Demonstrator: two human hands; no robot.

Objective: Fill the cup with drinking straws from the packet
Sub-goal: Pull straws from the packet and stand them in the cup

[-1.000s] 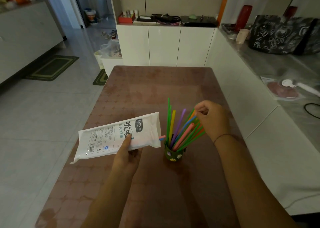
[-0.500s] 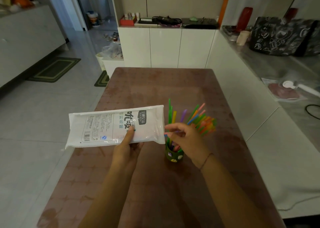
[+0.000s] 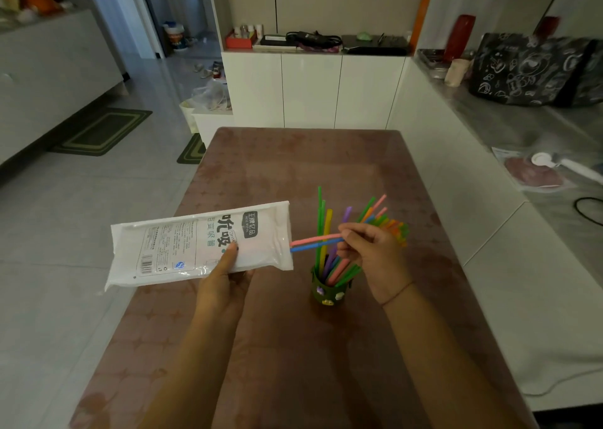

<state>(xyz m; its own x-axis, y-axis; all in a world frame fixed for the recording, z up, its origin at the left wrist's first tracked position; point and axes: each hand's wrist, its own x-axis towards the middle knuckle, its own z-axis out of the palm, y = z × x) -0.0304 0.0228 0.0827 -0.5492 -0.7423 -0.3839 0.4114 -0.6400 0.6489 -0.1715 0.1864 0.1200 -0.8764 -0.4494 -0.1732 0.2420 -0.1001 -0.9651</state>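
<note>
Head view, only one: a second back the right hand (image 3: pixel 375 258) was at the tops of the straws in the cup (image 3: pixel 328 290), half a second back it had crossed to the packet mouth, and now a pink straw (image 3: pixel 315 240) and a blue straw (image 3: pixel 315 246) are partly out of the packet (image 3: pixel 195 242). So this looks like another pull cycle under way, two straws this time, cup not yet topped up with them. Right fingertips (image 3: pixel 346 234) are pinched closed on the near ends of both straws; the far ends sit inside the packet mouth, off to the left of the pinch. The cup stands on the table (image 3: pixel 293 167) just below and slightly left of the right fingers, already holding a fan of green, yellow, purple, pink and orange straws that spreads behind the hand. Left hand (image 3: pixel 225 285) clamps the packet from below, thumb (image 3: pixel 228 255) pressed on the printed face, other fingers hidden behind it. Packet is held level in the air, mouth toward the cup. It looks mostly flat; can't tell how many straws remain inside.
</note>
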